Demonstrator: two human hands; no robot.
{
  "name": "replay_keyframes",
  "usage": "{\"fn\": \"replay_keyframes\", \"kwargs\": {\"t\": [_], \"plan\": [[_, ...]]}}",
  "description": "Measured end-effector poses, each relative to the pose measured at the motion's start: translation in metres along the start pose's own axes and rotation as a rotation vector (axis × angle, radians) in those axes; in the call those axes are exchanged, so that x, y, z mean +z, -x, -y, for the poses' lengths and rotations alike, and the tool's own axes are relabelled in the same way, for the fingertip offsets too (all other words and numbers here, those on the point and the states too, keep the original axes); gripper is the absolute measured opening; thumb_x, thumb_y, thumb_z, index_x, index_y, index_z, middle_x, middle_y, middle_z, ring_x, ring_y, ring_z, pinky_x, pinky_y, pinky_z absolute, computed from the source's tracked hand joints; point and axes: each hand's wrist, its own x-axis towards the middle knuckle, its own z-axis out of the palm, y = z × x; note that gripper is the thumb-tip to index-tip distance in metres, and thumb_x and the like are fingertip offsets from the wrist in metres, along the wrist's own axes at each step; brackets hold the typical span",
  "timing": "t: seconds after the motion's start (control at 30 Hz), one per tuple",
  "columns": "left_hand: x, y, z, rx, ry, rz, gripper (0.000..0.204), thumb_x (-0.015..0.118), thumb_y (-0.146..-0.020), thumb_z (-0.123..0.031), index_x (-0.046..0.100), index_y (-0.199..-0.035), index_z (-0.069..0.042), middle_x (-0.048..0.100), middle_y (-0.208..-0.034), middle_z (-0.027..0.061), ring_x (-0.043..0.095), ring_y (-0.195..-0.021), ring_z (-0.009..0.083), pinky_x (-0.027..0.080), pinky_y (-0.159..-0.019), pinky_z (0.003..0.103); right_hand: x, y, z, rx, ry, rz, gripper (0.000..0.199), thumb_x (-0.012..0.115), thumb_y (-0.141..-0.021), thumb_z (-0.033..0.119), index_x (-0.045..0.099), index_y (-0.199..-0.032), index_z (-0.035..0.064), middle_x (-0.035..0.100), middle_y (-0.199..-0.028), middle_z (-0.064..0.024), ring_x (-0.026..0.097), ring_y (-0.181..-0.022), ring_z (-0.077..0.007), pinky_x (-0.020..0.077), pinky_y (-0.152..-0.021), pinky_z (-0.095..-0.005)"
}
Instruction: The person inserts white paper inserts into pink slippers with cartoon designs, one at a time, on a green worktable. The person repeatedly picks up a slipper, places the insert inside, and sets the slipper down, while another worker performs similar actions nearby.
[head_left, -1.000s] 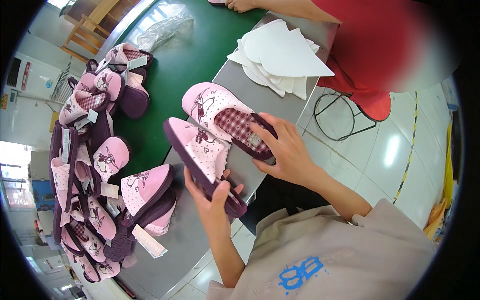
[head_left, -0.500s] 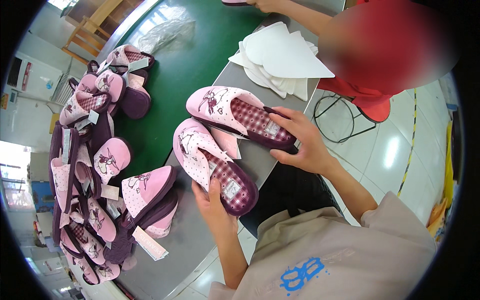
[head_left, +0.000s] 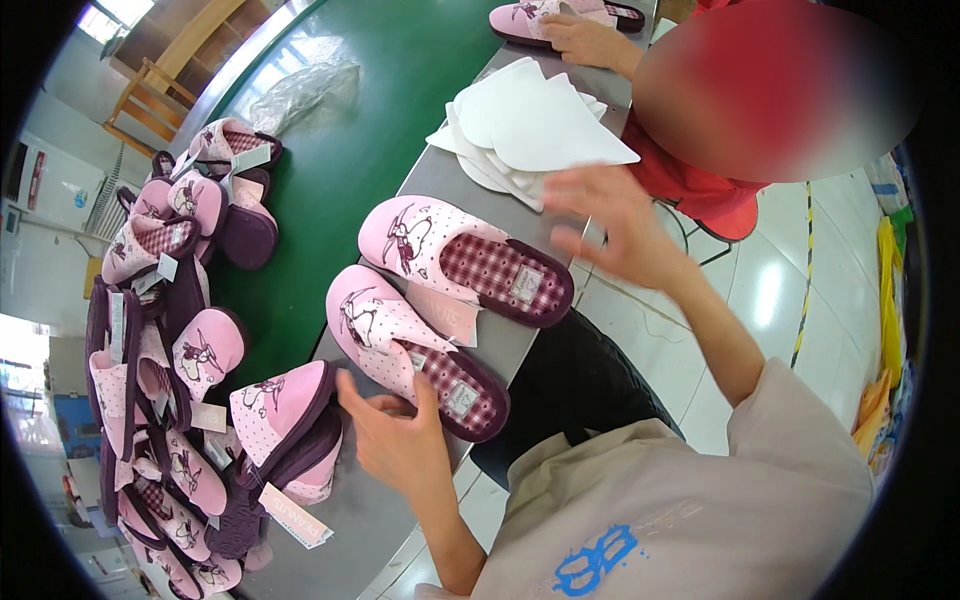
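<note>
A pair of pink slippers with dark plum soles and checked insoles lies side by side before me on the grey table edge: the upper slipper (head_left: 412, 240) and the lower slipper (head_left: 372, 318). A pink paper tag (head_left: 447, 316) shows between them. My left hand (head_left: 395, 440) is open beside the lower slipper, its thumb at the slipper's edge; whether it touches is unclear. Slightly blurred, my right hand (head_left: 625, 225) hovers open right of the upper slipper, close to a stack of white teardrop-shaped sheets (head_left: 550, 120). It holds nothing.
Heaped along the left side are several tagged pink slippers (head_left: 208, 350); a nearer stacked pair (head_left: 285, 410) is by my left hand. Crumpled clear plastic (head_left: 305, 95) lies on the green tabletop (head_left: 345, 150). Across the table, a person's hand (head_left: 590, 42) touches another slipper (head_left: 515, 22).
Both my hands have let go of the slippers, which now rest on the table. My right hand moved up toward the white sheets. The other person's slipper came further into view.
</note>
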Motion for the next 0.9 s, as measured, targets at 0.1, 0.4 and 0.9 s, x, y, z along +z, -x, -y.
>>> {"fn": "replay_keyframes", "kwargs": {"t": [0.1,0.4,0.9], "plan": [[0.007,-0.006,0.002,0.076,0.045,0.010,0.056,0.074,-0.091,-0.021,0.062,-0.141,-0.001,0.065,-0.069,0.0092,0.063,-0.060,0.0255,0.050,-0.065,0.042,-0.019,-0.033,-0.047,0.054,0.231,0.009,0.056,0.076,-0.094,0.038,0.066,-0.140,0.0079,0.062,-0.144,-0.0136,0.056,-0.134,-0.0343,0.0442,-0.112,-0.0478],[0.017,-0.003,0.012,0.132,0.258,0.094,0.057,0.063,-0.093,-0.011,0.055,-0.149,-0.004,0.074,-0.087,0.0180,0.071,-0.068,0.0362,0.053,-0.065,0.046,-0.027,-0.055,-0.090,0.157,0.153,0.251,0.060,0.078,-0.093,0.020,0.060,-0.150,0.0140,0.059,-0.146,-0.0186,0.062,-0.126,-0.0380,0.0524,-0.105,-0.0427],[0.000,0.002,-0.008,0.061,0.501,0.182,0.059,0.071,-0.094,-0.018,0.056,-0.148,0.001,0.074,-0.088,0.0130,0.071,-0.073,0.0228,0.056,-0.071,0.035,-0.036,0.019,0.025,0.254,-0.484,-0.288,0.025,0.059,-0.107,0.006,0.067,-0.130,0.0020,0.073,-0.097,-0.0126,0.064,-0.071,-0.0168,0.0526,-0.067,-0.0315]]}}
